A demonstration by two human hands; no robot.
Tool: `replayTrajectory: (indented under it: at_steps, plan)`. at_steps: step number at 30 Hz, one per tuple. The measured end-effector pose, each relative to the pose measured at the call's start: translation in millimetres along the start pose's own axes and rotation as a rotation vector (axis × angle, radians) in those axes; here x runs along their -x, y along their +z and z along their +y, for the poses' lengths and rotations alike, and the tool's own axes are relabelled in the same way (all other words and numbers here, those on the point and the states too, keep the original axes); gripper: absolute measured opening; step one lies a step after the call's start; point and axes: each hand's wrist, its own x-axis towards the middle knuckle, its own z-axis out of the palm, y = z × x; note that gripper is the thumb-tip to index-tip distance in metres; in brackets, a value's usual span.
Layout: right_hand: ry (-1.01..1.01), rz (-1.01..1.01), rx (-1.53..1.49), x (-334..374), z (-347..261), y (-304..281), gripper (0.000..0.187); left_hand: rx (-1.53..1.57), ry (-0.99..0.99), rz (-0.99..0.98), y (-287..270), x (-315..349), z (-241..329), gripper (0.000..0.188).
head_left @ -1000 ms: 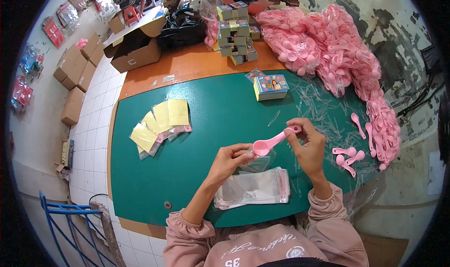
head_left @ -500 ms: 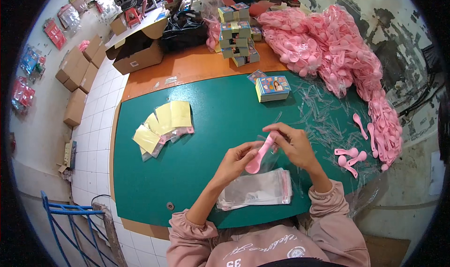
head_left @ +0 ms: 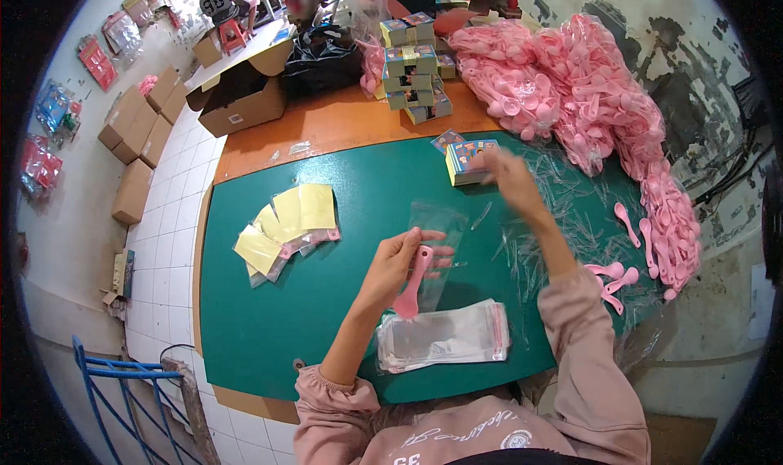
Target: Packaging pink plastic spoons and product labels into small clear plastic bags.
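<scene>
The spoon [head_left: 413,283] is in the left hand [head_left: 400,261], which is clamped on the handle, thumb near its top end, bowl hanging downward. From my end I see it on the palm side, with the other fingers reaching behind it to the right. A clear bag [head_left: 440,219] juts from the same hand, above and beside the spoon. Leftward I have a broad stretch of green table [head_left: 367,163] as far as the fanned packets [head_left: 316,207]; toward the wearer there is less room, since the bag stack [head_left: 440,338] lies just below the bowl and the table's near edge runs close behind it. Up and to the right, the right hand [head_left: 507,175] is over the card stack [head_left: 461,157]; past it, scraps [head_left: 563,200], loose spoons [head_left: 622,277] and a big heap of bagged spoons [head_left: 603,90] crowd that side. I cannot tell whether the right fingers are apart or together (motion smears them), nor whether they touch the top card. The film makes it hard to judge if the spoon is inside the bag or in front. The left sleeve [head_left: 334,387] partly covers a small disc [head_left: 298,364].
</scene>
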Motion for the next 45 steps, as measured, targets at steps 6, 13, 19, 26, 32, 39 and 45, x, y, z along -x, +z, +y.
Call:
replayTrajectory:
  at_steps: [6,13,19,26,32,39,45]
  plan:
    - [0.131,0.411,0.655,-50,63,-56,0.034,0.014,-0.001,-0.090,6,-7,2,0.040]
    - [-0.001,0.138,0.259,14,-41,-25,0.018,-0.099,-0.026,-0.061,2,-6,3,0.039]
    - [-0.032,-0.243,0.316,55,-76,-15,0.013,-0.197,-0.014,-0.083,-2,-10,-7,0.038]
    - [0.123,0.044,0.150,65,-88,-16,0.014,-0.139,-0.036,-0.075,11,-7,0,0.038]
    - [-0.048,-0.312,0.374,68,-89,-14,0.012,-0.268,0.022,-0.147,-1,-11,-16,0.037]
    - [0.050,-0.628,0.359,65,-71,-4,0.025,-0.353,0.179,-0.328,10,-11,-15,0.035]
    - [0.175,-0.580,-0.118,67,-41,-6,0.029,-0.741,0.207,-0.179,6,-6,-12,0.053]
